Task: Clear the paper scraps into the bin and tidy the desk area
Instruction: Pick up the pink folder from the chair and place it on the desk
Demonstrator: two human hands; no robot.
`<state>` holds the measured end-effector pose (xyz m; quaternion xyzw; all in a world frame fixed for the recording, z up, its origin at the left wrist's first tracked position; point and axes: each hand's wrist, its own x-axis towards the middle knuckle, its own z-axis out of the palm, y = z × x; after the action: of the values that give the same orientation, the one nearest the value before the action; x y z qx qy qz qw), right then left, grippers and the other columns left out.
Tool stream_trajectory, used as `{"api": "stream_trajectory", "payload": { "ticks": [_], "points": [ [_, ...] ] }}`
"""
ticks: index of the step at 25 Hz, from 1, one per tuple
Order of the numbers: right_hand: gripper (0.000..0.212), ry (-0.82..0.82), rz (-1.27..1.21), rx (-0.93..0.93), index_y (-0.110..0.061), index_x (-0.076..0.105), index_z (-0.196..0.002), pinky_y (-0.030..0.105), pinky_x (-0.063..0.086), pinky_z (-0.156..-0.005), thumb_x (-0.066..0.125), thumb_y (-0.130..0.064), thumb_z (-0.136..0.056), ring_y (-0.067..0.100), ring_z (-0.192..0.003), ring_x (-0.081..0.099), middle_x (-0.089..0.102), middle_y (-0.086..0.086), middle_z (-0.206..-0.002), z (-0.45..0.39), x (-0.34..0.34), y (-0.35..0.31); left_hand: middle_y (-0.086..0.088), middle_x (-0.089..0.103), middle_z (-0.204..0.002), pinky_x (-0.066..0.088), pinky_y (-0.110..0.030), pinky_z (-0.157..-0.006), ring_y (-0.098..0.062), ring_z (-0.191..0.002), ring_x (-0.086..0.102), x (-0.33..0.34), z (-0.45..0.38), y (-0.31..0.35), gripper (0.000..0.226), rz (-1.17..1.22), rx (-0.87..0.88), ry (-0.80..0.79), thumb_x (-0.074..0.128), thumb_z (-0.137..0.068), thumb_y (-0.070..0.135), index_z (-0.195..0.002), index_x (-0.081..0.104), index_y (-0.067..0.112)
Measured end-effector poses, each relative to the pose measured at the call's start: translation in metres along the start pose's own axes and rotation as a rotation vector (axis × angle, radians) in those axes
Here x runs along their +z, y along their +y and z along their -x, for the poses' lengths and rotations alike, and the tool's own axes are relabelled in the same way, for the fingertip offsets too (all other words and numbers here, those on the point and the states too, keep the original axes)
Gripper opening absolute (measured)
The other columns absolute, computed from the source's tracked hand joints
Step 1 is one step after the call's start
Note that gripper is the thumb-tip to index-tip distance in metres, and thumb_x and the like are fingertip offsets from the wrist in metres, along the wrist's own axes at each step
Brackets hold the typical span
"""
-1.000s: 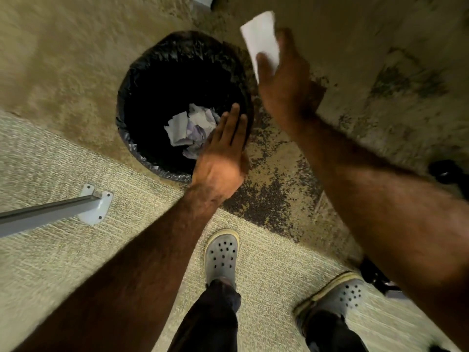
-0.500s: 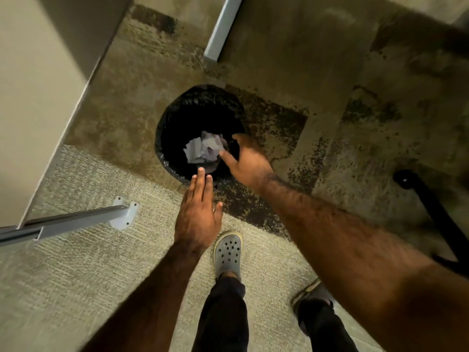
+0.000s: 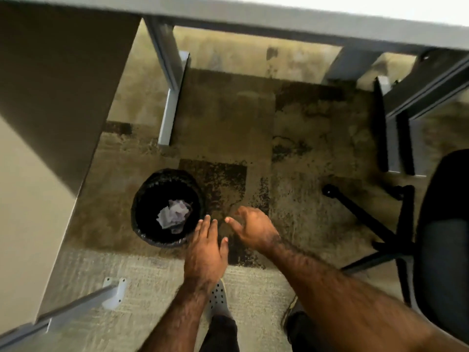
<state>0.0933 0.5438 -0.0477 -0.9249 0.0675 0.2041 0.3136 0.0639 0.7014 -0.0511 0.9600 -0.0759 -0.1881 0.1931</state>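
A round bin with a black liner [image 3: 142, 219] stands on the stained carpet at lower left of centre. Crumpled white and lilac paper scraps [image 3: 173, 216] lie inside it. My left hand [image 3: 206, 252] hovers just right of the bin's rim, palm down, fingers straight and apart, holding nothing. My right hand [image 3: 250, 228] is a little further right, above the carpet, fingers loosely spread and empty. Both hands are clear of the bin.
A grey desk edge [image 3: 279, 24] runs across the top, with its metal legs [image 3: 168, 92] behind the bin. A beige panel [image 3: 33, 174] is on the left. A black office chair [image 3: 441, 237] and its base stand on the right. My feet are below.
The white paper that my right hand held a second ago is gone from it. Both hands have drawn back from over the bin, and the view has risen, showing the desk.
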Motion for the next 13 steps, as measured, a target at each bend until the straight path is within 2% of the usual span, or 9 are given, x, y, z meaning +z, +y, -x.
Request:
{"api": "stream_trajectory", "payload": {
  "ticks": [5,13],
  "points": [
    [0.044,0.179,-0.048,0.12,-0.015,0.063,-0.097,0.035,0.051,-0.08,0.048,-0.056,-0.091,0.024,-0.097,0.063,0.068,0.005,-0.1,0.053,-0.09,0.016,-0.003,0.025,-0.159,0.012,-0.029,-0.119,-0.018,-0.148,0.017,-0.047,0.001,0.084,0.057,-0.022,0.157,-0.091,0.038,-0.098,0.04,-0.149,0.03,0.014],
    [0.044,0.452,-0.188,0.336,-0.021,0.064,-0.112,0.038,0.049,-0.095,0.05,-0.056,-0.091,0.019,-0.111,0.059,0.067,0.0,-0.115,0.158,-0.196,0.085,-0.003,0.03,-0.157,0.016,-0.03,-0.12,-0.018,-0.146,0.023,-0.069,0.013,0.236,0.057,-0.053,0.481,-0.224,0.04,-0.098,0.04,-0.148,0.031,0.015]
  ]
}}
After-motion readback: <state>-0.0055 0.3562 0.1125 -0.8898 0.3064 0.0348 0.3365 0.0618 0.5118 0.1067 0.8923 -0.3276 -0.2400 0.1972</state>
